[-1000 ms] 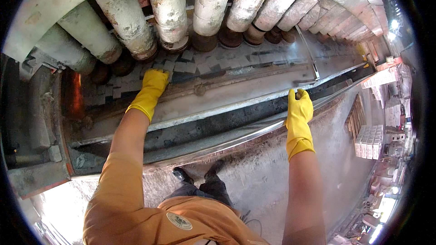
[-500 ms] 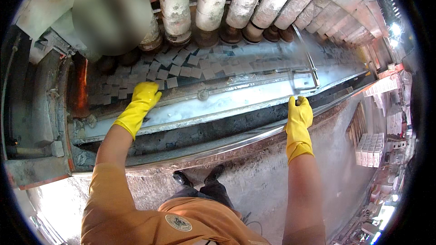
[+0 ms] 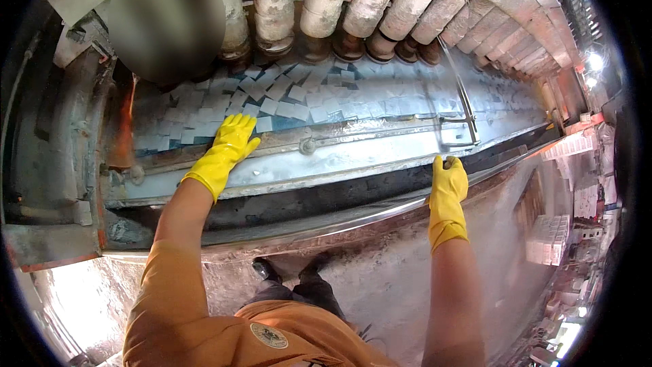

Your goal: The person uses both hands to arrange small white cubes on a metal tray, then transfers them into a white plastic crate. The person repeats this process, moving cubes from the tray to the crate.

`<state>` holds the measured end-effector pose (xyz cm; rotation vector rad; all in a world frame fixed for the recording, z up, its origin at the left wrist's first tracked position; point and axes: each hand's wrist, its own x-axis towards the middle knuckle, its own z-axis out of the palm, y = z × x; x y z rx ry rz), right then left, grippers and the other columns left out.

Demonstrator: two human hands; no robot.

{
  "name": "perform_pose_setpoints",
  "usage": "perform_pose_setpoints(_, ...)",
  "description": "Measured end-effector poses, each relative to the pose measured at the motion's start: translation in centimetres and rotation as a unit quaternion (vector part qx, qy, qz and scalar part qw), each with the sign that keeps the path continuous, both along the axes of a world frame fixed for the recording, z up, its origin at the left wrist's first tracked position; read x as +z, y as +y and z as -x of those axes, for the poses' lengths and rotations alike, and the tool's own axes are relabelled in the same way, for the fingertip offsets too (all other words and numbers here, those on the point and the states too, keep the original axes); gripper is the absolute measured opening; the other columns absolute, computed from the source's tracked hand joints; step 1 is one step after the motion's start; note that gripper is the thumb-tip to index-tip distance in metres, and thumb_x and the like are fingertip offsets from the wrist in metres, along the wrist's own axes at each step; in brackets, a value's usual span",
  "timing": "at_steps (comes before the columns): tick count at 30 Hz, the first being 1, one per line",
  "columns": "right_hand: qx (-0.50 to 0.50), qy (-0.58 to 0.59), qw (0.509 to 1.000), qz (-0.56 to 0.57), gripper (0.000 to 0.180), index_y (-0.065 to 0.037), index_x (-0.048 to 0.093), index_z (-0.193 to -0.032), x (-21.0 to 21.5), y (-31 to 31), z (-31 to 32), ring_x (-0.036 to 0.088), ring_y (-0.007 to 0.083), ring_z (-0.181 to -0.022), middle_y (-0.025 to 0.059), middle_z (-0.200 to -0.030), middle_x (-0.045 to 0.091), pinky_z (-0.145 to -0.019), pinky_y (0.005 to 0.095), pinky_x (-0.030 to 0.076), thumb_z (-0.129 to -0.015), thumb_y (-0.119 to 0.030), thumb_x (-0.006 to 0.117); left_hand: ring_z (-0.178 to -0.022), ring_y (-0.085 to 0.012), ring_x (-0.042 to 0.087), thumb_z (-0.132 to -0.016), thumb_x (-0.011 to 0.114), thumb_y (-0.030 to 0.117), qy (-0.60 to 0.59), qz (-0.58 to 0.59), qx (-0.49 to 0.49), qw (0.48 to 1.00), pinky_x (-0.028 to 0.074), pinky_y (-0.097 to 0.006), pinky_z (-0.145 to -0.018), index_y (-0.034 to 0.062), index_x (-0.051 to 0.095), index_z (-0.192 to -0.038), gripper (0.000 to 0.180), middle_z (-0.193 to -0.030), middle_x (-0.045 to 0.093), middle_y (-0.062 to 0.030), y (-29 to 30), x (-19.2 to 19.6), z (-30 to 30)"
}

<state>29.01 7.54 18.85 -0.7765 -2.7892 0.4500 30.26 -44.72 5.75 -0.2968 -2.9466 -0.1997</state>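
Note:
My left hand (image 3: 231,148), in a yellow rubber glove, reaches over the pale front ledge (image 3: 272,169) of a long trough. Its fingers point forward, stretched out, near the square whitish tiles or plates (image 3: 270,107) that lie scattered in the wet trough. Nothing shows in that hand. My right hand (image 3: 448,182), gloved the same way, is closed at the outer side of the ledge, just below a thin metal frame with a handle (image 3: 459,132). Whether it holds anything is hidden by the curled fingers.
Thick, worn pipes (image 3: 326,0) stand in a row behind the trough. An orange-glowing post (image 3: 126,122) is at its left end. A dark channel and a shiny metal rail (image 3: 339,219) run along the near side. White stacked boxes (image 3: 547,239) stand on the floor at right.
My left hand has moved slightly right along the ledge, and its bent fingers have straightened. The right hand remains closed in nearly the same place. The view has shifted a little.

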Motion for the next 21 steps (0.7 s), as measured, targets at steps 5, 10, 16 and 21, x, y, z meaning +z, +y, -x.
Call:
perform_pose_setpoints(5, 0.013, 0.017, 1.000, 0.004, 0.056, -0.010, 0.070, -0.128, -0.8, 0.6, -0.3, 0.070, 0.0319, -0.111, 0.0117, -0.121, 0.074, -0.093, 0.0439, 0.053, -0.091, -0.052, 0.066, -0.147, -0.0396, 0.038, -0.092, 0.067, 0.046, -0.082, 0.000, 0.080, 0.993, 0.026, -0.050, -0.123, 0.0026, 0.041, -0.154, 0.080, -0.157, 0.044, -0.0220, 2.1, -1.4, 1.9)
perform_pose_setpoints(10, 0.004, 0.003, 1.000, -0.006, 0.056, -0.010, 0.071, -0.127, -0.2, 0.6, -0.5, 0.071, 0.0324, -0.109, 0.0119, -0.118, 0.075, -0.092, 0.0443, 0.054, -0.089, -0.052, 0.067, -0.152, -0.0387, 0.030, -0.092, 0.066, 0.050, -0.143, 0.006, 0.129, 0.981, 0.022, -0.049, -0.125, 0.0044, 0.031, -0.160, 0.089, -0.164, 0.034, -0.0216, 4.0, -0.9, 2.9)
perform_pose_setpoints(16, 0.003, 0.001, 1.000, -0.007, 0.056, -0.010, 0.070, -0.127, 0.4, 0.0, -0.7, 0.070, 0.0327, -0.110, 0.0119, -0.118, 0.075, -0.094, 0.0443, 0.053, -0.090, -0.052, 0.066, -0.154, -0.0390, 0.025, -0.092, 0.069, 0.047, -0.141, -0.102, 0.092, 0.980, 0.019, -0.048, -0.127, 0.0112, 0.029, -0.162, 0.088, -0.167, 0.027, -0.0233, 3.7, -1.2, 2.2)
perform_pose_setpoints(21, 0.004, -0.004, 1.000, -0.009, 0.058, -0.010, 0.070, -0.128, 0.5, 0.4, -0.3, 0.069, 0.0325, -0.112, 0.0119, -0.120, 0.074, -0.095, 0.0439, 0.052, -0.090, -0.053, 0.066, -0.155, -0.0425, 0.023, -0.091, 0.070, 0.046, -0.166, -0.066, 0.102, 0.979, 0.020, -0.051, -0.126, 0.0123, 0.026, -0.163, 0.091, -0.168, 0.024, -0.0220, 4.6, 1.1, 1.2)
